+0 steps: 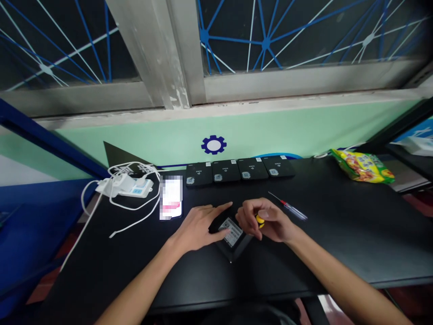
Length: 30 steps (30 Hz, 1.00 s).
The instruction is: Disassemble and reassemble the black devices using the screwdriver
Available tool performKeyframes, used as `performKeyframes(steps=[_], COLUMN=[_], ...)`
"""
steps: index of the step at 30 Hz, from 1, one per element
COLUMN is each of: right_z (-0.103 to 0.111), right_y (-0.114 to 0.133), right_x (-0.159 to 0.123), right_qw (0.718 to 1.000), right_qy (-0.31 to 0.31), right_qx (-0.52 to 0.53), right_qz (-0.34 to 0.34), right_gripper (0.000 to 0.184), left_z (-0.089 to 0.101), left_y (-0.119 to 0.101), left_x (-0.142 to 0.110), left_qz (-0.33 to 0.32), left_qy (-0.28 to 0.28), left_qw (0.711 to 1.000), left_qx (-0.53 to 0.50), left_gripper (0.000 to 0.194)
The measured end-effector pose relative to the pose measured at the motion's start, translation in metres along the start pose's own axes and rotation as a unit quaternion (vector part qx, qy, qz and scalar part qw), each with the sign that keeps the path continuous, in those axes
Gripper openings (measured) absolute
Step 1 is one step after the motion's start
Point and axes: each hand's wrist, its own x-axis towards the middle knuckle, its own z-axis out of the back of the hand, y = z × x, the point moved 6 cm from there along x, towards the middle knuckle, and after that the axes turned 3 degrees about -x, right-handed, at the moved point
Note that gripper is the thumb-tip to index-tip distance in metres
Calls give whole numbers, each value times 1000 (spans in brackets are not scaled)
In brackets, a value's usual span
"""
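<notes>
A square black device [231, 257] lies on the dark table, turned cornerwise, with a printed label [232, 232] facing up. My left hand [199, 228] rests at its left side, index finger and thumb spread apart, the thumb lying over the label. Curled above the device's right part is my right hand [265, 219]. Its fingers close round a yellow-and-black handle [260, 220] that looks like a screwdriver's; the shaft is hidden. Beyond that hand lies another screwdriver [293, 210] with a clear handle and a red collar.
Several black boxes [199, 175] stand in a row at the table's back edge. A lit phone [171, 197] lies to the left, near a white power strip [140, 187] and tangled cables [135, 208]. A yellow-green snack bag [365, 167] sits at the back right.
</notes>
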Motion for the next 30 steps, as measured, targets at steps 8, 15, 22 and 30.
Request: performKeyframes(steps=[8, 15, 22, 30], right_z=[-3, 8, 6, 9], right_y=[2, -2, -4, 3], right_x=[-1, -4, -5, 0], right_qw=[999, 999, 999, 1000], right_qy=[26, 22, 22, -14], right_qx=[6, -21, -3, -19], right_qz=[-32, -27, -41, -14], right_gripper=[25, 31, 34, 34], left_z=[2, 1, 4, 3], left_y=[2, 3, 4, 4], left_x=[4, 7, 7, 6], left_qz=[17, 38, 79, 107], left_qy=[6, 5, -17, -37], left_qw=[1000, 999, 995, 992], left_qx=[-10, -37, -59, -63], left_gripper=[78, 87, 81, 73])
